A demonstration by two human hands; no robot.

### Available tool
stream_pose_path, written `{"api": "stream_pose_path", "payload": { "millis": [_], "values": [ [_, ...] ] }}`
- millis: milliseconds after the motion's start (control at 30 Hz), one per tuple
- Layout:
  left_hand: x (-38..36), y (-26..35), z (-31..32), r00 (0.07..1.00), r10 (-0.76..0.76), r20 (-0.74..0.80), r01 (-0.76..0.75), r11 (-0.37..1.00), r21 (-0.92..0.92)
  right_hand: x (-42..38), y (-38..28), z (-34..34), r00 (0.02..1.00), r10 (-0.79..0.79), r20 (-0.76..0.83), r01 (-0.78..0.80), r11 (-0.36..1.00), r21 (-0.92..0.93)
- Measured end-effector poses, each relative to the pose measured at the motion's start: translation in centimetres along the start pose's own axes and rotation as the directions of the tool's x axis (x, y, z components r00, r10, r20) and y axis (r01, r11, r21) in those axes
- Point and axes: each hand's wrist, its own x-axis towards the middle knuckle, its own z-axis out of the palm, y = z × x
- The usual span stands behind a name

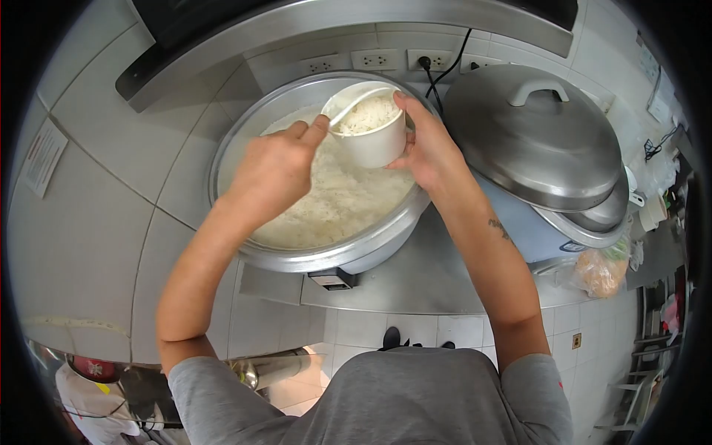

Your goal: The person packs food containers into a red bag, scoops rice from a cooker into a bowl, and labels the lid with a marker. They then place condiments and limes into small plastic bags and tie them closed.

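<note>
My left hand (278,170) is closed around the handle of a white spoon (348,111), whose other end reaches into a white paper tub (368,150). Cooked rice (368,115) fills much of the tub. My right hand (428,144) grips the tub from its right side, thumb at the rim and fingers low on the wall. Both hands are above a large round rice cooker (259,256). Inside that open cooker lies a broad bed of white rice (334,204). The spoon's tip is partly hidden by the tub and the rice.
To the right stands a second cooker (512,215) with a domed metal lid (530,141) on it. Wall sockets (374,59) with plugged cords are behind. A metal shelf (334,22) overhangs the back. A plastic bag (602,271) lies right; another person (96,400) is lower left.
</note>
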Motion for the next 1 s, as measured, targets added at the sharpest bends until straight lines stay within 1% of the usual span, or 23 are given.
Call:
{"api": "stream_pose_path", "payload": {
  "millis": [33, 67, 133, 167, 233, 267, 333, 433, 467, 500, 567, 600, 633, 700, 733, 767, 833, 867, 933, 967, 1000],
  "values": [
    [0.2, -0.1, -0.2, 1.000, 0.006, -0.013, -0.007, 1.000, -0.016, -0.2, 0.1, -0.6, 1.000, -0.008, -0.020, 0.008, 1.000, 0.010],
    [0.2, -0.2, -1.0, 0.997, -0.030, -0.076, 0.021, 0.992, -0.124, -0.5, 0.0, -1.2, 0.999, -0.016, -0.039, 0.017, 1.000, 0.020],
    [-0.1, 0.3, -3.6, 0.976, -0.116, -0.183, 0.048, 0.940, -0.337, -2.5, -1.3, -2.1, 0.999, -0.039, -0.023, 0.040, 0.998, 0.046],
    [-0.2, 0.9, -4.4, 0.987, -0.050, -0.150, -0.005, 0.938, -0.345, -3.6, -1.9, -2.6, 0.998, -0.052, -0.021, 0.053, 0.996, 0.067],
    [-0.2, 2.5, -5.6, 0.993, 0.090, -0.081, -0.114, 0.920, -0.374, -5.4, -2.8, -3.7, 0.997, -0.067, -0.034, 0.066, 0.998, -0.019],
    [0.4, 3.3, -5.9, 0.989, 0.142, -0.049, -0.150, 0.923, -0.354, -6.5, -3.2, -4.3, 0.997, -0.074, -0.038, 0.071, 0.995, -0.070],
    [1.8, 5.0, -6.7, 0.970, 0.241, 0.010, -0.227, 0.924, -0.307, -9.4, -4.0, -5.5, 0.999, -0.036, -0.025, 0.035, 0.999, -0.034],
    [2.0, 5.8, -8.3, 0.969, 0.167, -0.185, -0.242, 0.806, -0.540, -13.2, -4.8, -8.9, 1.000, -0.013, -0.004, 0.013, 1.000, -0.012],
    [3.5, 7.2, -9.9, 0.993, 0.096, -0.071, -0.119, 0.768, -0.629, -14.8, -5.3, -9.9, 1.000, -0.010, -0.017, 0.010, 1.000, 0.000],
    [4.9, 8.1, -9.4, 0.997, 0.066, -0.032, -0.070, 0.740, -0.669, -16.4, -5.6, -11.0, 0.999, -0.003, -0.034, 0.004, 1.000, 0.013],
    [8.7, 9.8, -7.1, 0.999, 0.011, 0.049, 0.029, 0.672, -0.740, -19.1, -6.0, -13.4, 0.991, -0.017, -0.129, 0.023, 0.999, 0.042],
    [11.3, 11.1, -4.9, 0.995, 0.075, -0.073, -0.104, 0.783, -0.613, -20.4, -6.2, -14.5, 0.984, -0.029, -0.173, 0.039, 0.998, 0.057],
    [14.2, 12.7, -2.1, 0.970, 0.155, -0.185, -0.224, 0.863, -0.452, -21.7, -6.4, -15.7, 0.976, -0.040, -0.214, 0.057, 0.996, 0.071],
    [20.4, 15.8, 3.1, 0.946, 0.157, -0.284, -0.275, 0.852, -0.445, -24.3, -6.5, -18.3, 0.966, -0.051, -0.252, 0.077, 0.993, 0.095],
    [23.6, 17.0, 6.3, 0.951, 0.119, -0.286, -0.243, 0.858, -0.452, -25.6, -6.6, -19.7, 0.963, -0.055, -0.264, 0.086, 0.991, 0.106],
    [26.2, 18.0, 8.6, 0.955, 0.077, -0.287, -0.207, 0.864, -0.459, -26.9, -6.7, -21.0, 0.946, -0.066, -0.317, 0.103, 0.989, 0.103],
    [29.4, 19.6, 10.0, 0.998, 0.014, -0.053, -0.038, 0.881, -0.472, -29.7, -6.9, -24.0, 0.907, -0.081, -0.413, 0.127, 0.988, 0.085],
    [30.4, 20.5, 10.2, 0.997, -0.022, 0.069, 0.052, 0.884, -0.465, -30.9, -7.0, -25.8, 0.876, -0.100, -0.471, 0.157, 0.984, 0.083],
    [31.2, 21.6, 10.9, 1.000, -0.012, 0.017, 0.016, 0.955, -0.296, -33.0, -6.6, -29.5, 0.808, -0.123, -0.576, 0.204, 0.976, 0.078],
    [31.0, 22.0, 10.9, 1.000, -0.004, -0.004, 0.003, 0.980, -0.200, -34.2, -6.4, -31.3, 0.800, -0.130, -0.585, 0.209, 0.976, 0.068],
    [31.1, 22.3, 10.7, 0.997, 0.012, -0.078, -0.022, 0.991, -0.130, -35.0, -6.5, -33.1, 0.792, -0.146, -0.592, 0.223, 0.973, 0.059]
  ]
}}
